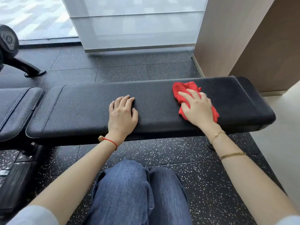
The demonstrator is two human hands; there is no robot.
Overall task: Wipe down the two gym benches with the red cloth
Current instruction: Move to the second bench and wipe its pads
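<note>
Fingers of the right hand (197, 107) spread flat over the red cloth (186, 91), pressing it onto the bench (81, 111) near its right end; the left hand (122, 112) rests flat, likely bracing.

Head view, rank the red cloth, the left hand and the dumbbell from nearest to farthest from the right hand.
1. red cloth: under the right hand.
2. left hand: flat on the bench, mid-pad.
3. dumbbell: far left, on its rack.

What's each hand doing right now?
Left hand: open, resting flat on the bench.
Right hand: open, fingers pressing the cloth onto the bench.
</note>
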